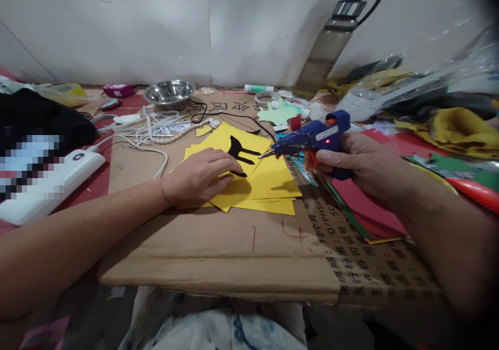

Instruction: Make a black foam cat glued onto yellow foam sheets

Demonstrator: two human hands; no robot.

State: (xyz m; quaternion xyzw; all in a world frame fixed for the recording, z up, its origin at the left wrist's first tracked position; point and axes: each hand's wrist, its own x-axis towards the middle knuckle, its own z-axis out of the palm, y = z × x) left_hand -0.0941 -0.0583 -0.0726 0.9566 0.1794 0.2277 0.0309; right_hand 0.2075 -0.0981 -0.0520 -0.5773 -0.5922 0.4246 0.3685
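My right hand (351, 158) grips a blue hot glue gun (312, 139) with a finger at its orange trigger. A small red light glows on its side. The gun's metal nozzle points left, close to the ends of a black cut-out shape (236, 146). That shape lies on a stack of yellow sheets (268, 186) on cardboard. My left hand (205, 176) rests on the sheets, fingers bent and drawn together, tips on the lower part of the black cut-out. The fingers partly cover it. A strand of glue seems to hang below the nozzle, though it is faint.
Flattened cardboard (187, 246) covers the table. Behind stand a steel bowl (169, 94) and a tilted bottle (325, 49). White cords and a pearl string (195, 133) lie left of the sheets, near a white power bank (78, 165). Red sheets (370, 204) and felt (463, 126) are at right.
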